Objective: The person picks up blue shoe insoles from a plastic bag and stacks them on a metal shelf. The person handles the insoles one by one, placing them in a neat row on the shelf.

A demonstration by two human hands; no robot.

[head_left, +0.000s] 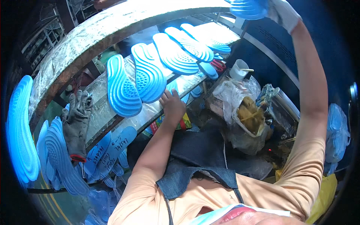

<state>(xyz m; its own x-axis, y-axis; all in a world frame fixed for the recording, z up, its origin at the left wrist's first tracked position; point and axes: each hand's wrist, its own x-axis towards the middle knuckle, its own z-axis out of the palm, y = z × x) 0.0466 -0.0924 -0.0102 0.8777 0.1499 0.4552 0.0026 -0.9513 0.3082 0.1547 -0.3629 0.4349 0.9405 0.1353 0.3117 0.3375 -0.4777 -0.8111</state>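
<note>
At the upper right, my raised right hand, in a pale glove, grips a blue insole that runs out of the picture's top edge. My bare left hand lies on the lower shelf with its fingers partly spread. Its fingertips are close to the edge of a ridged blue insole; I cannot tell whether they touch. More blue insoles lie in a row along the upper shelf, among them one at the left end and one farther right.
A curved metal-topped bench arches behind the shelf. A grey work glove and hanging insoles are at left. Rightward are a white cup, a plastic bag with brown contents, red handles and a yellow bag.
</note>
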